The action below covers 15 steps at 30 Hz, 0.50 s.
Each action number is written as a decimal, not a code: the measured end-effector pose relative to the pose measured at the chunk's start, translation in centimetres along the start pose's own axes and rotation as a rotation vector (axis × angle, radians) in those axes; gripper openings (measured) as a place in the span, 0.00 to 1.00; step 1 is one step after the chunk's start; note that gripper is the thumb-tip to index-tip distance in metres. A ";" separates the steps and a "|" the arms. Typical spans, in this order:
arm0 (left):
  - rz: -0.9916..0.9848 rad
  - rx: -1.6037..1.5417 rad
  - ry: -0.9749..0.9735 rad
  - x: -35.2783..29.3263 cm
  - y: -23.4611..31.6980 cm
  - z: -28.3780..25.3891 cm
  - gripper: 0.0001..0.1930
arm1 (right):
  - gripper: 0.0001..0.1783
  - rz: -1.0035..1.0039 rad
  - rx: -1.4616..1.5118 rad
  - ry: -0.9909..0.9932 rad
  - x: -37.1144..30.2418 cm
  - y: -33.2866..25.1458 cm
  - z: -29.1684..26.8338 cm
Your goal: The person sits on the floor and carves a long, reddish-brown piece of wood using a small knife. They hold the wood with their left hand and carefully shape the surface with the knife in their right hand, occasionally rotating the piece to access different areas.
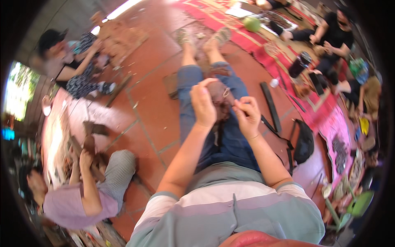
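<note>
While the outstretched left hand [204, 106] grasps a brown piece [217, 90], right fingers [245, 106] pinch together beside it.

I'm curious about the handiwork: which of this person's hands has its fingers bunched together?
The right hand, bunched beside the brown object; the left hand lies flatter along its other side.

likely craft workshop, people [80, 206] working seated low, tiled floor [152, 99], red mat [257, 47], scattered scraps [135, 105]

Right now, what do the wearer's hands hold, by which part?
A brown rounded piece, left hand gripping its left side; what the right hand holds is unclear.
</note>
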<state>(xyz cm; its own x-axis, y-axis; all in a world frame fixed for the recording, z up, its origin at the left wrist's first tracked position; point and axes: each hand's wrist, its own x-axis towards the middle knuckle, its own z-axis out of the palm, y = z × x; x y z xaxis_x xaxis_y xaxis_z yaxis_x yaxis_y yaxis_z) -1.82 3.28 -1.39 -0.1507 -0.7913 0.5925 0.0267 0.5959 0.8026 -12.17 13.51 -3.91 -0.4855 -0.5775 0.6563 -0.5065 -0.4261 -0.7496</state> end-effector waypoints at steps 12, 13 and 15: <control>-0.025 -0.047 -0.108 -0.2 0.3 -0.1 0.25 | 0.12 -0.072 -0.001 0.018 1.7 -0.8 1.4; -0.007 -0.046 -0.075 -0.1 0.2 0.1 0.24 | 0.12 -0.003 0.017 0.009 0.3 0.0 0.6; -0.007 -0.036 -0.059 -0.1 0.6 0.2 0.23 | 0.11 0.212 -0.047 -0.001 -2.4 1.6 -2.0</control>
<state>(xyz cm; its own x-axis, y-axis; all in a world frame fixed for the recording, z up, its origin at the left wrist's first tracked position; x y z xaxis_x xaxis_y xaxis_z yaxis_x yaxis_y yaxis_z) -1.98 3.77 -0.97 -0.2089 -0.7854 0.5826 0.0610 0.5841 0.8094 -13.20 15.59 -6.49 -0.5839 -0.6514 0.4845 -0.4262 -0.2620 -0.8659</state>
